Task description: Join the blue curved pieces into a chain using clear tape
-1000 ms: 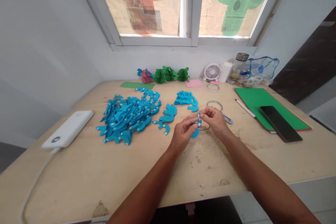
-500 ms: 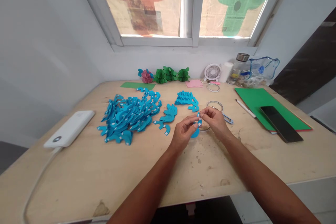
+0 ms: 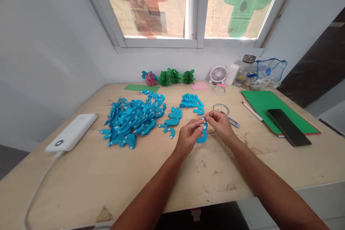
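Note:
Between my hands is a curved blue paper piece (image 3: 202, 138) with small white squares on it. My left hand (image 3: 188, 134) grips it from the left, thumb and fingers closed on it. At its upper end, the thumb and fingertips of my right hand (image 3: 217, 122) are pinched together; whatever lies between them is too small to make out. Left of my hands lies a small blue paper cluster (image 3: 174, 115), and a larger pile of blue paper pieces (image 3: 134, 115) is farther left. Behind my hands sits a fanned blue paper stack (image 3: 190, 100).
Rolls of tape (image 3: 220, 108) and a blue cutter (image 3: 234, 121) lie just beyond my right hand. At right are a pen (image 3: 252, 111), green sheets (image 3: 266, 102) and a phone (image 3: 288, 127). A white power bank (image 3: 72, 132) with a cable is at left; a small fan (image 3: 218, 74) stands behind.
More of the blue paper piece's curve shows below my fingers, and its angle has shifted slightly. Both hands stay almost in the same place.

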Demonstrator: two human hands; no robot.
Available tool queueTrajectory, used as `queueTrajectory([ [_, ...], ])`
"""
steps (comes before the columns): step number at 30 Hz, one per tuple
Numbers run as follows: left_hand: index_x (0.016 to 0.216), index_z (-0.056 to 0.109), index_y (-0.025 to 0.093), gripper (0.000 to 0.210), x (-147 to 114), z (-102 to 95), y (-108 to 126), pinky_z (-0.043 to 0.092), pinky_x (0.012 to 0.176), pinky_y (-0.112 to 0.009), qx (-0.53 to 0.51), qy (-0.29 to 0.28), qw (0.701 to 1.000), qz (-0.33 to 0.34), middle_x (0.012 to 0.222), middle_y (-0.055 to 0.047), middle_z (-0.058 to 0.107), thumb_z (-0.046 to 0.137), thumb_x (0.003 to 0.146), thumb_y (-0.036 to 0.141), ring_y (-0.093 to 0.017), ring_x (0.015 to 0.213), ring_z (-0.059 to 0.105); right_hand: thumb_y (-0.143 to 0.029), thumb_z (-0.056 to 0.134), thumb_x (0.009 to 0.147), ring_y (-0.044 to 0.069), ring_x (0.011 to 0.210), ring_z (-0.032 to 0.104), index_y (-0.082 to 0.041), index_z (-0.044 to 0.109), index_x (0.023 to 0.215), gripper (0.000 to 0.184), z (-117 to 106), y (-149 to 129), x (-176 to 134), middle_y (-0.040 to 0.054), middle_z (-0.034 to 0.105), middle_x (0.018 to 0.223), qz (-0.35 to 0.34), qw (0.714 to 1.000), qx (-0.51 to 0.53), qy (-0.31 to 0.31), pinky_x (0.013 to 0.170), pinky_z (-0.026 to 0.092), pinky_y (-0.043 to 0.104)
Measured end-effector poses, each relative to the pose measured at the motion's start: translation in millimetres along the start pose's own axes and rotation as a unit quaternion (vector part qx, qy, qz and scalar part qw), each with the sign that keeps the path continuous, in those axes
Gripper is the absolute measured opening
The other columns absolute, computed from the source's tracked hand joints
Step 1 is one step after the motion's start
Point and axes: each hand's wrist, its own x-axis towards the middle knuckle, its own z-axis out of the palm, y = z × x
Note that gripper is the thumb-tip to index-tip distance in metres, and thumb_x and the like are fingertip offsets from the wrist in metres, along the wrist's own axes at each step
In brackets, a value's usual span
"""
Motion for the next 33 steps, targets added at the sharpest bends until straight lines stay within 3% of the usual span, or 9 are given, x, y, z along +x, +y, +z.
queueTrajectory([
  [8, 0.099, 0.068, 0.018, 0.026, -1.6, 0.6, -0.7, 0.053, 0.065, -0.025, 0.028, -0.008, 0.999, 0.016, 0.115, -0.010, 0.058, 0.058, 0.076, 0.025, -0.020, 0.094, 0.059, -0.026, 0.051, 0.076, 0.014, 0.064, 0.053, -0.019, 0.059, 0.070, 0.013, -2.6, -5.5, -3.7, 0.0016, 0.062, 0.067, -0.104, 0.980, -0.169, 0.036, 0.062, 0.040, 0.026],
  [15, 0.098, 0.068, 0.018, 0.026, -2.8, 0.3, 0.7, 0.054, 0.062, -0.026, 0.040, -0.011, 0.999, 0.022, 0.114, -0.010, 0.059, 0.056, 0.078, 0.029, -0.019, 0.088, 0.060, -0.036, 0.053, 0.077, 0.014, 0.063, 0.052, -0.018, 0.059, 0.068, 0.021, -4.3, -0.3, 0.5, 0.0004, 0.059, 0.065, -0.014, 1.000, -0.026, 0.000, 0.060, 0.040, 0.025],
  [20, 0.099, 0.068, 0.017, 0.027, -3.2, 1.1, 3.7, 0.053, 0.063, -0.026, 0.039, -0.019, 0.999, 0.010, 0.111, -0.010, 0.061, 0.056, 0.077, 0.028, -0.021, 0.094, 0.059, -0.039, 0.062, 0.070, 0.014, 0.064, 0.054, -0.017, 0.059, 0.068, 0.022, -4.1, -2.1, 0.7, 0.0007, 0.061, 0.066, 0.051, 0.996, 0.071, -0.027, 0.062, 0.042, 0.026],
  [25, 0.094, 0.069, 0.017, 0.024, -2.3, 1.3, 5.3, 0.052, 0.064, -0.027, 0.022, -0.031, 0.999, -0.004, 0.108, -0.010, 0.063, 0.058, 0.077, 0.030, -0.021, 0.091, 0.060, -0.041, 0.064, 0.068, 0.012, 0.062, 0.052, -0.017, 0.059, 0.067, 0.025, -4.3, -4.2, 0.8, 0.0005, 0.061, 0.066, 0.071, 0.992, 0.095, -0.032, 0.061, 0.041, 0.026],
  [29, 0.088, 0.071, 0.017, 0.021, -0.9, 0.8, 4.1, 0.050, 0.073, -0.030, 0.029, -0.041, 0.999, -0.003, 0.104, -0.010, 0.066, 0.060, 0.075, 0.030, -0.023, 0.095, 0.059, -0.041, 0.064, 0.067, 0.011, 0.058, 0.050, -0.018, 0.057, 0.065, 0.024, -6.0, -3.2, 2.4, -0.0015, 0.057, 0.060, 0.078, 0.992, 0.098, -0.003, 0.059, 0.040, 0.025],
  [33, 0.087, 0.071, 0.018, 0.022, -0.9, -0.2, 1.9, 0.050, 0.071, -0.031, 0.028, -0.034, 0.999, -0.015, 0.100, -0.009, 0.067, 0.059, 0.075, 0.031, -0.022, 0.088, 0.061, -0.040, 0.064, 0.068, 0.010, 0.056, 0.048, -0.017, 0.058, 0.065, 0.023, -7.5, -0.7, 3.4, -0.0021, 0.055, 0.059, 0.083, 0.991, 0.104, 0.010, 0.057, 0.039, 0.024],
])
